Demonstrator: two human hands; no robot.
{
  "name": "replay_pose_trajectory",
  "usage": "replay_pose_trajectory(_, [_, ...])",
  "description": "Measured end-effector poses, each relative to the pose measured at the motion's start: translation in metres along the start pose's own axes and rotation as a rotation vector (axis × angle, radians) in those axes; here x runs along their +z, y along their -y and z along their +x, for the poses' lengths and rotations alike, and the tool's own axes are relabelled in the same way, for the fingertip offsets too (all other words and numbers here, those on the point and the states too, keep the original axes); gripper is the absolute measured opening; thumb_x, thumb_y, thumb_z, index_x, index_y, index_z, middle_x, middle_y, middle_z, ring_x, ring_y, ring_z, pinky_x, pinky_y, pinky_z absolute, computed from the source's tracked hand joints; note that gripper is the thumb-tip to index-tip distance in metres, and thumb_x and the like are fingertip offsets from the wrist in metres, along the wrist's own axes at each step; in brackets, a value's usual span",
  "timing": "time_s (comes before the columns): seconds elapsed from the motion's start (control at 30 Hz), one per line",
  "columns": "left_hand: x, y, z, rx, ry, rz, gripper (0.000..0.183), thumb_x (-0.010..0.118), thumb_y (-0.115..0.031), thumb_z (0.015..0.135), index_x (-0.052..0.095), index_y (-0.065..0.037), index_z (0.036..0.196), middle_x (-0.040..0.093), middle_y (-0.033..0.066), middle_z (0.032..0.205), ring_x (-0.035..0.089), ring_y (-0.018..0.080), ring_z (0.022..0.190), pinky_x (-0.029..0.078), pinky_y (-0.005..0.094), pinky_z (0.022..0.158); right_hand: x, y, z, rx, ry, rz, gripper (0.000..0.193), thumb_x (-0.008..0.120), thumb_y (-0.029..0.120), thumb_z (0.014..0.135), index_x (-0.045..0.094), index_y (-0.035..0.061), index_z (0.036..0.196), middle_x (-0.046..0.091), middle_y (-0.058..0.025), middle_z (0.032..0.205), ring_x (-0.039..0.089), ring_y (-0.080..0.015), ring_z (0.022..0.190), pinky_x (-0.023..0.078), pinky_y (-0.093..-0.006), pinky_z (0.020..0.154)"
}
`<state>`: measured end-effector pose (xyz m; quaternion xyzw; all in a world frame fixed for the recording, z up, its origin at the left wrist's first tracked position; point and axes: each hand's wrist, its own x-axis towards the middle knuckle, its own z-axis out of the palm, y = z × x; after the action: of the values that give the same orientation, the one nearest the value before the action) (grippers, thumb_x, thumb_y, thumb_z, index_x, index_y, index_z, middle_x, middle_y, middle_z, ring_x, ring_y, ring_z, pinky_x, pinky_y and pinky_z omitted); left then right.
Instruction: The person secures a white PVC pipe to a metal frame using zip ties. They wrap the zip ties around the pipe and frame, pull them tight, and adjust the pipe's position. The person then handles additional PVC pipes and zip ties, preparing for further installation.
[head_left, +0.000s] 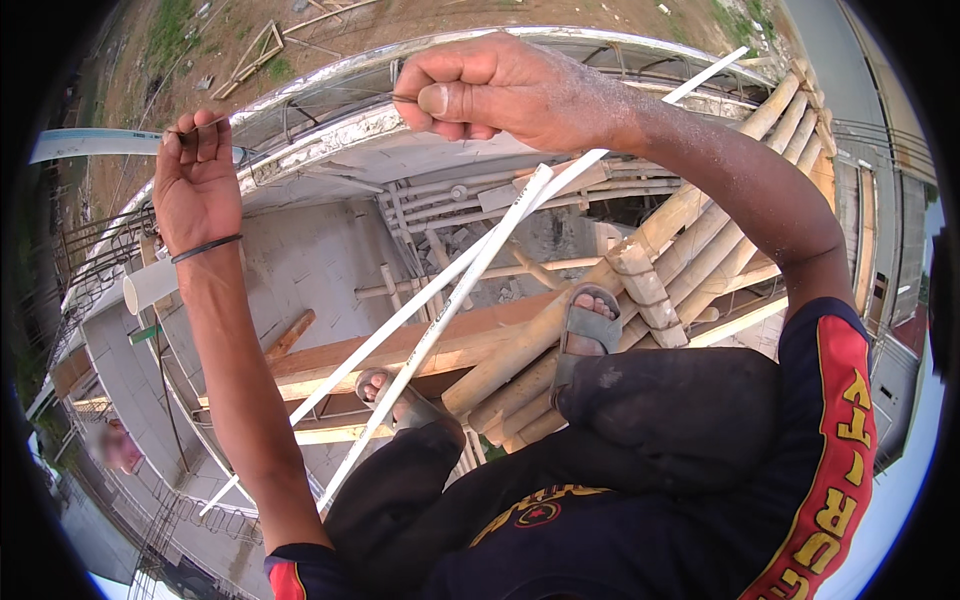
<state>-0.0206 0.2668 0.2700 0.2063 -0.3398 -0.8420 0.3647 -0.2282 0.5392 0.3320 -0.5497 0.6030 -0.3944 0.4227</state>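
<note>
While my right hand [500, 90] is fisted on a thin wire [300, 108] and my left hand [195, 175] pinches its other end, stretched above the white pipes [470, 270], I judge tying comes next, needing steady tension.

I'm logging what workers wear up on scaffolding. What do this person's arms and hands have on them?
Both forearms are bare, with no gloves. The left hand has a thin black band at the wrist. The right hand wears nothing. Short dark sleeves with red and yellow trim cover the shoulders.
</note>
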Motion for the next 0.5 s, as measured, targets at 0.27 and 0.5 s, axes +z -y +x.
replay_pose_trajectory(0.27, [0.05, 0.003, -0.024, 0.147, 0.261, 0.089, 0.013, 0.051, -0.012, 0.096, 0.059, -0.002, 0.095, 0.066, 0.0114, 0.093, 0.061, 0.0278, 0.103, 0.038, 0.0474, 0.109, 0.017, -0.021, -0.004, -0.034, 0.206, -0.255, 0.027, 0.044, 0.022, 0.098, 0.062, 0.0048, 0.105, 0.054, -0.0043, 0.073, 0.052, -0.0163, 0.068, 0.044, -0.0365, 0.064])
replay_pose_trajectory(0.5, [0.022, -0.007, -0.016, 0.1, 0.17, 0.013, 0.012, 0.052, -0.013, 0.095, 0.056, -0.003, 0.092, 0.064, 0.0118, 0.097, 0.06, 0.0289, 0.1, 0.038, 0.0474, 0.109, -0.011, -0.011, 0.002, 0.095, -0.262, -0.047, 0.033, 0.04, 0.031, 0.102, 0.064, 0.0074, 0.103, 0.044, 0.0037, 0.063, 0.041, -0.0089, 0.056, 0.037, -0.0307, 0.055])
